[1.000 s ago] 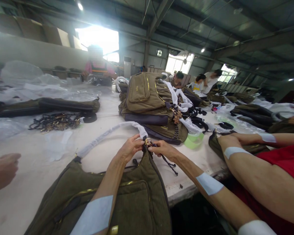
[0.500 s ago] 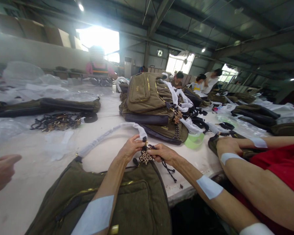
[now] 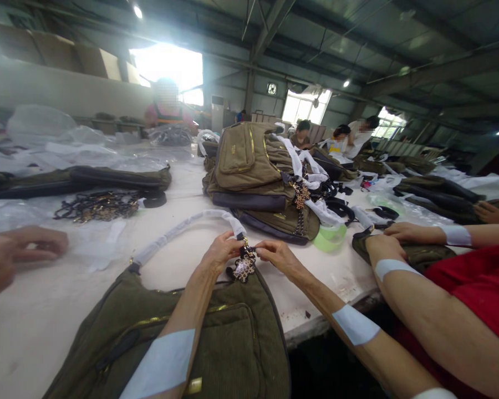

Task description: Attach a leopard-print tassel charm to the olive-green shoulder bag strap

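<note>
An olive corduroy shoulder bag (image 3: 228, 349) with gold zips lies in front of me. Its strap (image 3: 178, 233), wrapped in white, arches away over the table. My left hand (image 3: 223, 252) pinches the strap's end by the gold ring. From there hangs a leopard-print charm (image 3: 244, 268), resting near the bag's upper edge. My right hand (image 3: 278, 257) has its thumb and forefinger closed at the charm's black cord, just right of the ring. Fingertips hide part of the cord and ring.
A pile of similar bags (image 3: 249, 160) stands ahead. Loose cord charms (image 3: 97, 206) lie left, near a blurred co-worker's hand (image 3: 29, 249). At right, a co-worker in red (image 3: 478, 282) handles another bag (image 3: 424, 254). A green strip (image 3: 330, 237) lies by the pile.
My right hand has shifted from the charm's face up to its cord. The cord ends no longer dangle to the right, and the charm has turned. The left co-worker's hand has moved inward.
</note>
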Available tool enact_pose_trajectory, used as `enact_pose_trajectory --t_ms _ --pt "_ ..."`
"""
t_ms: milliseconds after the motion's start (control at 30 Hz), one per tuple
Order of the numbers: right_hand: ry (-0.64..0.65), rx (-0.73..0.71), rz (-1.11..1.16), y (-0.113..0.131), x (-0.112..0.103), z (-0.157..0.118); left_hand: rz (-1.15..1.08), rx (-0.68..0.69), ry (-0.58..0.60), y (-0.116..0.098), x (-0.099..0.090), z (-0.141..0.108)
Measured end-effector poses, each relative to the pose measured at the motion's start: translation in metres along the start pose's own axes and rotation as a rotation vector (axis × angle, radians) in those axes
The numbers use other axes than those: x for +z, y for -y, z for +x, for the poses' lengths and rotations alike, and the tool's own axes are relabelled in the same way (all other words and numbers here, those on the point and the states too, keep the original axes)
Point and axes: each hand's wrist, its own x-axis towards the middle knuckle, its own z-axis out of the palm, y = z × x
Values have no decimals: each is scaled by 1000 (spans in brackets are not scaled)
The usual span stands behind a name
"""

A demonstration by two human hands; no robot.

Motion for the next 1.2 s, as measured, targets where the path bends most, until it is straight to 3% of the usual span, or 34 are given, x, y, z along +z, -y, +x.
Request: enact_pose_trajectory --t_ms 233,500,600,767,1033,1200 --pt "-76 91 75 -24 -1 7 -1 -25 55 1 -1 1" --pt "-3 44 72 -2 0 4 141 14 -7 -1 1 -1" --pt "-6 -38 57 1 2 10 107 24 19 -3 2 -2" --pt "-49 -51 114 6 2 11 -5 8 84 -2 1 -1" --pt "35 -37 299 -5 -1 13 -37 12 34 -5 2 -3" --pt "46 -82 261 -12 -6 17 5 -39 -6 -5 1 -3"
